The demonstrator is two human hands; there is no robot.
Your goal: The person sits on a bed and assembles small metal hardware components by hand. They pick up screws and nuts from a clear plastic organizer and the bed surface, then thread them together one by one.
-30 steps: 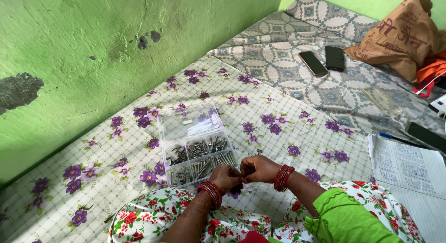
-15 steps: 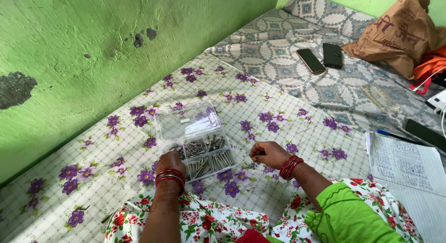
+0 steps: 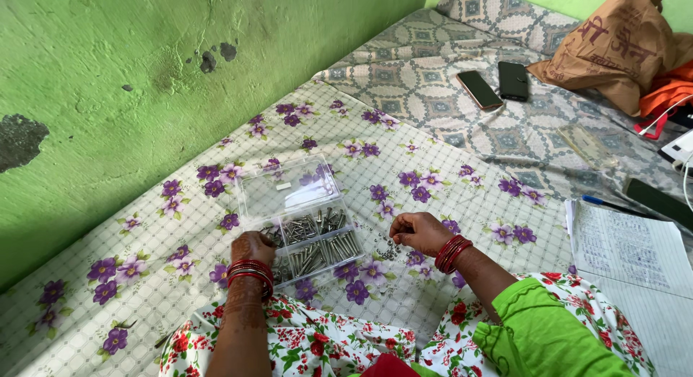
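Head view, looking down: at the bottom edge of the frame lies the person's lap in white cloth with red flowers, with a bright green sleeve (image 3: 538, 334) at the lower right. Just above it, left of centre, the left hand (image 3: 253, 246) with red bangles at the wrist rests curled at the near left corner of a clear plastic compartment box (image 3: 299, 218), fingertips down among the silver screws (image 3: 321, 247) that fill its near compartments; whether it pinches one cannot be told. The right hand (image 3: 419, 233), also bangled, sits loosely closed just right of the box, fingers curled inward over a small scatter of loose metal pieces (image 3: 382, 246) on the sheet; what it pinches, if anything, is too small to tell. The box sits open on a white sheet with purple flowers (image 3: 180, 276), its far compartments mostly see-through. At the right edge lies an open lined notebook (image 3: 628, 251) with a blue pen (image 3: 606, 204) beside it. Farther up, on a grey patterned cover (image 3: 433, 81), two phones (image 3: 480, 90) lie side by side, one with a reddish rim, one black. In the upper right corner slumps a brown cloth bag (image 3: 621, 49) with dark red printed lettering, orange fabric beside it. A peeling green wall (image 3: 144, 81) fills the upper left.
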